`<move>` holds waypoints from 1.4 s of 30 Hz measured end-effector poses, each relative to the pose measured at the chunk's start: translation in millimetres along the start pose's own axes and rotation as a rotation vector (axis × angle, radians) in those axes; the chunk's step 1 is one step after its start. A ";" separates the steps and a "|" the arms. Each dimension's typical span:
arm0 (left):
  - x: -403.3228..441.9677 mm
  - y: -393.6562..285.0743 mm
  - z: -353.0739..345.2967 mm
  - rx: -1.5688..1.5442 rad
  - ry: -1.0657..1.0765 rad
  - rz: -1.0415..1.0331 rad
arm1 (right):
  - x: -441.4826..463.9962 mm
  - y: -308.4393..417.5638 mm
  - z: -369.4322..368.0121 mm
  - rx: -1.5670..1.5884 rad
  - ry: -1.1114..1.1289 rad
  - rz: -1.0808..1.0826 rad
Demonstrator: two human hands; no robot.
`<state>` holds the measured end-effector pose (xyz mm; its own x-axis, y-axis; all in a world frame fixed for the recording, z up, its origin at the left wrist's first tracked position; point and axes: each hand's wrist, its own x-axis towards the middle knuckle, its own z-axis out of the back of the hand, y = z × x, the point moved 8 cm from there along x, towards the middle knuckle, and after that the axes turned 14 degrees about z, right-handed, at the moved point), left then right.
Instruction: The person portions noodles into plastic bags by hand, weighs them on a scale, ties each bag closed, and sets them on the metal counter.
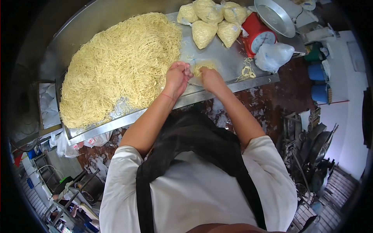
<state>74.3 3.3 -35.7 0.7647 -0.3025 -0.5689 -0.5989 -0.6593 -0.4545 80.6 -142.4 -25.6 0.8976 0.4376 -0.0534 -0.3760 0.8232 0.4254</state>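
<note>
A clear plastic bag of noodles [200,66] lies on the metal table near its front edge, between my two hands. My right hand [212,80] is closed on the bag's right side. Curled into a pinch, my left hand [178,79] grips at the near left part of the bag; the exact hold is partly hidden by the fingers. To the left, a large heap of loose yellow noodles [124,66] reaches almost to my left hand. Beyond my hands sit several filled noodle bags [204,33], knotted shut.
A red scale [254,37] with a round metal pan [275,17] stands at the back right. Beside it are a bundle of clear plastic bags [274,56] and a few stray noodles [247,70]. The metal table's raised rim [233,83] runs along the front. Blue buckets [319,92] stand farther right.
</note>
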 end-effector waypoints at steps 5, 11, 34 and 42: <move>-10.0 1.1 -8.6 0.424 -0.005 -0.010 | 1.0 -4.7 -5.0 -0.161 0.058 0.072; -27.7 -17.0 0.4 1.239 -0.232 -0.313 | 12.0 -11.0 -10.4 -0.114 -0.143 0.300; -59.7 -27.9 -21.9 0.977 0.086 -0.232 | 65.2 157.9 169.4 1.868 -0.335 0.589; -17.5 -3.8 7.1 1.445 -0.038 -0.302 | 121.5 324.3 279.4 1.454 -0.404 1.056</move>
<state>61.5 16.0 -28.9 0.9080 -0.2488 -0.3370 -0.1505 0.5571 -0.8167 132.0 76.6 358.3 0.5244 0.2187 0.8229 -0.4768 -0.7253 0.4966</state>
